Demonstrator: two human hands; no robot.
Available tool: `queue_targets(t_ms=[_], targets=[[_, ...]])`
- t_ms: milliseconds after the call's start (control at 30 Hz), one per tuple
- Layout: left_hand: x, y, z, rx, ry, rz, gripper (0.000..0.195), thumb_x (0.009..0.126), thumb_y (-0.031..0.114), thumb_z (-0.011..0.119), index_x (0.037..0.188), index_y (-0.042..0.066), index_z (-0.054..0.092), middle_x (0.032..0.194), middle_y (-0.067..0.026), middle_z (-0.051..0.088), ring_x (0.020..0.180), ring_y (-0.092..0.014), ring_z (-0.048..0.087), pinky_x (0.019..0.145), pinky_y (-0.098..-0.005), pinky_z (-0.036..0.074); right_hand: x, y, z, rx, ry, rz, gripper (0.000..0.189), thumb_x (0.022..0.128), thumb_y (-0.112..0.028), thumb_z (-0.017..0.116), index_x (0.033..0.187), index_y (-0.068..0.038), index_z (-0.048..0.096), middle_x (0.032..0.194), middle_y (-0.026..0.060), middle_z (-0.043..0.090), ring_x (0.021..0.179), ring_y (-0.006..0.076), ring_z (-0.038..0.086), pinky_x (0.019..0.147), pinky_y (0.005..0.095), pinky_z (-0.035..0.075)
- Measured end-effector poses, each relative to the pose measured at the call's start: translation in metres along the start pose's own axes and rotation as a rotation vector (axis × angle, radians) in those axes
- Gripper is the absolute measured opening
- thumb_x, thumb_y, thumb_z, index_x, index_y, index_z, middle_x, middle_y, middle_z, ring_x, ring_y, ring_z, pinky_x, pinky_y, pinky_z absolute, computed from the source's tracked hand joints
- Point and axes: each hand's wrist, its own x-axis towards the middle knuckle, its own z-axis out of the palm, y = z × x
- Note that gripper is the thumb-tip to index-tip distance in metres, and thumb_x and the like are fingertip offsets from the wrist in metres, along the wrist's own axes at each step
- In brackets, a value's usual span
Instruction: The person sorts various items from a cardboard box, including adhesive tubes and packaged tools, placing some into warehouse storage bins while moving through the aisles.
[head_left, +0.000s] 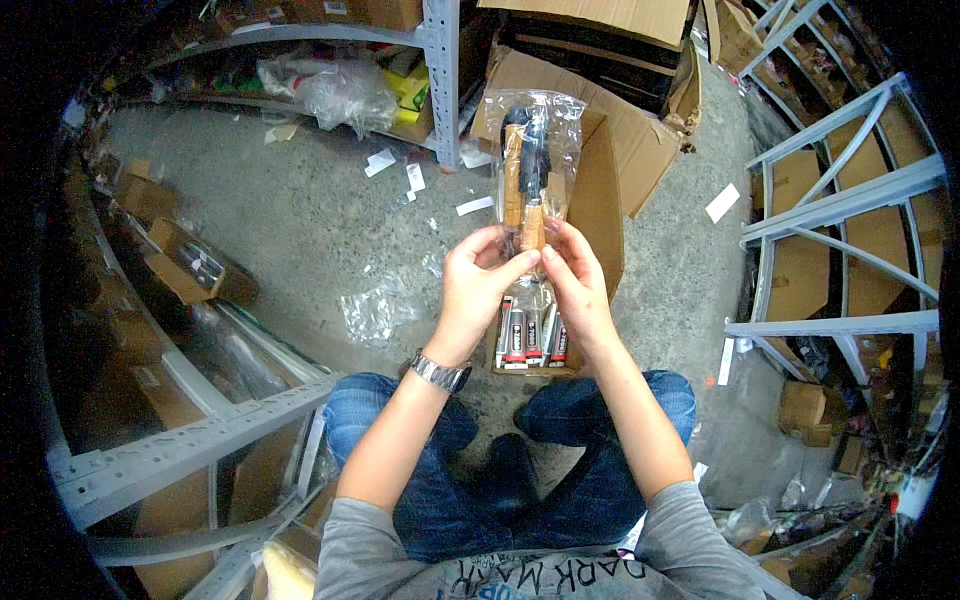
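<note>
A clear plastic bag (561, 120) holds several tools with light wooden handles (512, 176) and black parts (534, 150); their exact kind is hard to tell through the film. My left hand (480, 281), with a metal-band watch on its wrist, grips the lower left part of the bag. On the other side, my right hand (577, 285) pinches it, both thumbs meeting near the base of a wooden handle. Beneath the hands stands an open cardboard box (611, 202) on the floor. Several tubes (534, 337) with black, grey and red labels lie at its near end.
Metal shelving (442, 82) with cartons and bagged goods rises ahead; more racks (840, 326) line the right and a shelf beam (195, 442) the lower left. A larger open carton (592, 56) stands beyond the box. Paper slips (475, 205) and crumpled plastic film (375, 311) litter the concrete.
</note>
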Motion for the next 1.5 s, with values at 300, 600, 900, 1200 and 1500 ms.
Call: queue_targets(t_ms=[300,600,900,1200,1500], targets=[[0.007,-0.006,-0.003,0.099,-0.159,0.046,0.041,0.082,0.014,0.058,0.117,-0.003,0.045,0.111,-0.0088,0.054,0.101,-0.014,0.050,0.087,-0.0267,0.040,-0.001,-0.005,-0.006,-0.096,0.085,-0.045,0.042,0.081,-0.013,0.059,0.116,0.004,0.042,0.108,0.0108,0.054,0.094,0.0163,0.054,0.082,0.0289,0.044],[0.013,-0.004,-0.013,-0.377,-0.194,-0.118,0.040,0.092,0.032,0.035,0.119,0.003,0.041,0.113,-0.0125,0.053,0.099,-0.022,0.054,0.087,-0.0353,0.042,-0.022,-0.022,0.020,-1.100,-0.114,-0.742,0.044,0.068,-0.020,0.066,0.105,-0.002,0.051,0.093,0.0115,0.055,0.086,0.0288,0.052,0.075,0.0368,0.041],[0.016,0.011,-0.021,-0.574,-0.172,-0.093,0.043,0.093,0.035,0.029,0.124,0.006,0.037,0.117,-0.0138,0.050,0.103,-0.026,0.052,0.090,-0.0403,0.041,-0.026,0.004,0.021,-0.336,0.134,-0.135,0.043,0.083,-0.019,0.055,0.117,0.002,0.038,0.108,0.0152,0.048,0.095,0.0245,0.049,0.080,0.0328,0.042],[0.020,0.018,-0.030,-0.714,-0.107,-0.024,0.044,0.092,0.037,0.032,0.124,0.007,0.037,0.121,-0.0121,0.047,0.110,-0.026,0.047,0.094,-0.0447,0.037,-0.021,0.005,0.011,0.490,-0.099,0.481,0.043,0.085,-0.017,0.055,0.120,0.000,0.038,0.103,0.0141,0.055,0.088,0.0220,0.058,0.077,0.0357,0.048],[0.025,0.010,-0.038,-0.977,-0.119,0.005,0.037,0.092,0.031,0.034,0.119,0.007,0.042,0.114,-0.0087,0.052,0.107,-0.024,0.048,0.093,-0.0426,0.036,-0.019,0.009,0.019,0.024,0.045,0.046,0.028,0.082,-0.005,0.057,0.108,0.001,0.048,0.087,0.0101,0.061,0.076,0.0140,0.060,0.070,0.0249,0.048]])
